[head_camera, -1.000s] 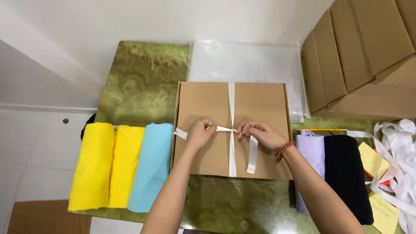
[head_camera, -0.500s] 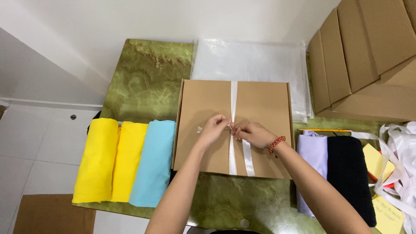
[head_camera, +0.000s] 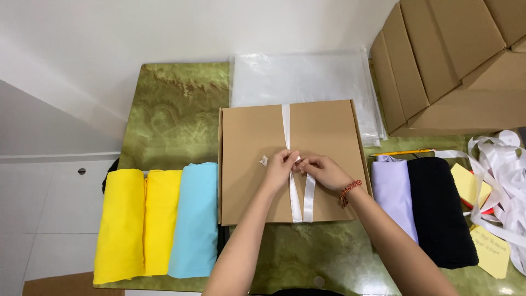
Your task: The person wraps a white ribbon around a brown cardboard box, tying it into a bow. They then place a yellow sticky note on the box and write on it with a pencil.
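White ribbon (head_camera: 286,123) runs lengthwise down the lid of a flat brown cardboard box (head_camera: 249,164), which lies closed on the green marbled table (head_camera: 170,109); contents not visible. Both hands meet at mid-lid over the ribbon. Left hand (head_camera: 280,167) pinches the ribbon between its fingertips, fingers curled. Right hand (head_camera: 323,171) also pinched onto the ribbon, thumb and forefinger touching those of the left; a red beaded bracelet (head_camera: 349,192) sits on its wrist. Below the hands two loose ribbon tails (head_camera: 302,203) hang toward the near edge of the box. A short ribbon end (head_camera: 263,160) pokes out just left of the left hand.

Left of the left hand, beside the box: three folded cloths in a row, light blue (head_camera: 193,219) closest, then two yellow (head_camera: 137,225). Right of the right hand, just beside the box: a folded lilac cloth (head_camera: 394,192), then a black one (head_camera: 441,211). Farther right: yellow paper cards (head_camera: 470,183) and a heap of loose white ribbon (head_camera: 504,170).

Beyond the hands, past the box's far edge: a stack of clear plastic bags (head_camera: 301,79), flat. Beyond and right: a pile of flattened brown cartons (head_camera: 449,60) leaning by the wall. A yellow pencil (head_camera: 402,152) lies at their foot.
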